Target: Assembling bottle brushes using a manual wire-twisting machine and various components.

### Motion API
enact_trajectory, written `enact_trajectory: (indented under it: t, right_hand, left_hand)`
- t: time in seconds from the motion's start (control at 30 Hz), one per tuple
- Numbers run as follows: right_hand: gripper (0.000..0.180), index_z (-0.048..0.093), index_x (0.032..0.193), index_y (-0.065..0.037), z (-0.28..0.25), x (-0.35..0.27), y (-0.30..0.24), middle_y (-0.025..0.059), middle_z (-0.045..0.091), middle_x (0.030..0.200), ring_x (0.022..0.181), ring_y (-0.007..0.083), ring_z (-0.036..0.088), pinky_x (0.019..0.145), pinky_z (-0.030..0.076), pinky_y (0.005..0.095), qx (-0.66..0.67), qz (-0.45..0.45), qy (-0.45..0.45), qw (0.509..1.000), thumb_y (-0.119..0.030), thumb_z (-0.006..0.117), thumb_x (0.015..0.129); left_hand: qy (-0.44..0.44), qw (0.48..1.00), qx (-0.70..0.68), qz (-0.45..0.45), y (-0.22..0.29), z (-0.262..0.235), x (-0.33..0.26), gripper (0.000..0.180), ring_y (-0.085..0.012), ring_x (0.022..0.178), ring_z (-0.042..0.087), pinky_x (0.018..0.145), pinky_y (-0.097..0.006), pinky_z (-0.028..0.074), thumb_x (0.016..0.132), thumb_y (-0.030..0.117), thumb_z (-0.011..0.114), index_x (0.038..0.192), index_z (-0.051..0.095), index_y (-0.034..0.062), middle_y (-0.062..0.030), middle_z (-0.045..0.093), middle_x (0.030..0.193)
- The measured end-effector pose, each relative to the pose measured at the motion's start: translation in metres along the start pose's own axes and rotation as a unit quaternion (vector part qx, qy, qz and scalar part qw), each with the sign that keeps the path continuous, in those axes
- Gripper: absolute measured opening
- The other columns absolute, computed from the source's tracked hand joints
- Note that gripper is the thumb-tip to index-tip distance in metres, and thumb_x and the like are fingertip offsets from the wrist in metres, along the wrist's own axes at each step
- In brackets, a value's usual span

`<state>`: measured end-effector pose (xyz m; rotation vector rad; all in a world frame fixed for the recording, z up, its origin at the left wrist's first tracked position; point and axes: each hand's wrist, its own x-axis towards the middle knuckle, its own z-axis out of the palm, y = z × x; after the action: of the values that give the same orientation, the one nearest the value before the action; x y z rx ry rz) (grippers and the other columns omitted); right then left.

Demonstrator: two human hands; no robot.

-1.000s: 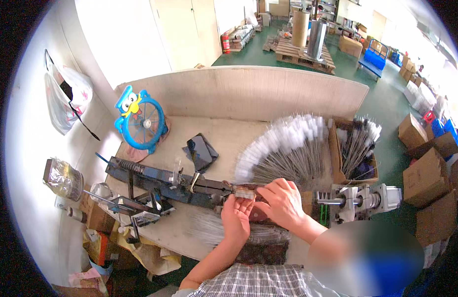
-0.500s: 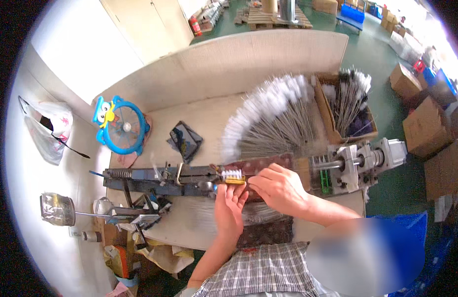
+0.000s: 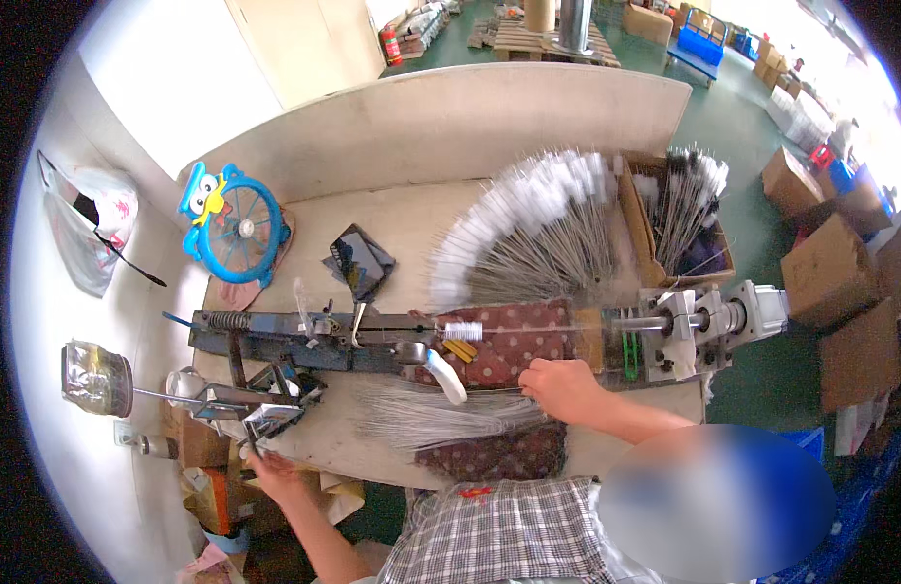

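Observation:
My left hand (image 3: 278,478) is at the lower left, with its fingers closed on a dark lever (image 3: 253,444) of a metal bench mechanism (image 3: 265,409). Near the middle of the bench, my right hand (image 3: 564,389) hovers at the right end of a bundle of thin metal wires (image 3: 450,414). Its fingers are pinched together; what they hold, if anything, cannot be made out. A small white bristle brush (image 3: 462,332) lies in line with the long dark rail (image 3: 372,331), its thin stem running right toward a metal spindle (image 3: 655,323). Just below it are yellow strips (image 3: 458,350) and a white curved handle (image 3: 447,378).
White-tipped wire brushes (image 3: 528,224) fan across the back of the bench. Beside them a cardboard box (image 3: 643,219) holds more brushes. A blue toy-shaped fan (image 3: 238,234) and a dark pouch (image 3: 361,265) stand left. Dotted red cloth (image 3: 528,355) lies under the wires.
My left hand has left the brush and moved down-left to the lever. My right hand has drawn slightly down and right from the brush to the wire bundle. The view has shifted a little.

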<state>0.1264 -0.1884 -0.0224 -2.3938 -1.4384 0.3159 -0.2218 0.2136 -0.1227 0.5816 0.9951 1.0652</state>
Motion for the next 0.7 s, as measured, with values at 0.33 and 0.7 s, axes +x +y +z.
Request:
enact_trajectory:
  t: [0.33, 0.7]
  right_hand:
    - [0.018, 0.057, 0.089, -0.009, -0.009, -0.018, 0.008, 0.0086, 0.054, 0.084, 0.078, 0.0295, 0.061, 0.063, 0.051, 0.0405, -0.054, 0.031, -0.049, 0.997, -0.006, 0.057, 0.071]
    - [0.018, 0.053, 0.088, -0.005, 0.000, -0.012, 0.000, 0.0123, 0.055, 0.089, 0.079, 0.0315, 0.061, 0.064, 0.051, 0.0426, -0.009, 0.080, -0.045, 0.996, -0.004, 0.056, 0.071]
  left_hand:
    - [0.044, 0.999, 0.029, 0.009, -0.037, 0.052, -0.040, 0.034, -0.0152, 0.088, 0.055, 0.075, -0.028, 0.046, 0.085, 0.037, 0.059, 0.101, 0.054, 0.0067, -0.0035, 0.060, 0.092]
    - [-0.249, 0.918, 0.246, -0.183, -0.147, 0.258, -0.223, 0.015, -0.0181, 0.078, 0.056, 0.073, -0.036, 0.047, 0.089, 0.022, 0.053, 0.095, 0.051, 0.0087, -0.0028, 0.057, 0.082]
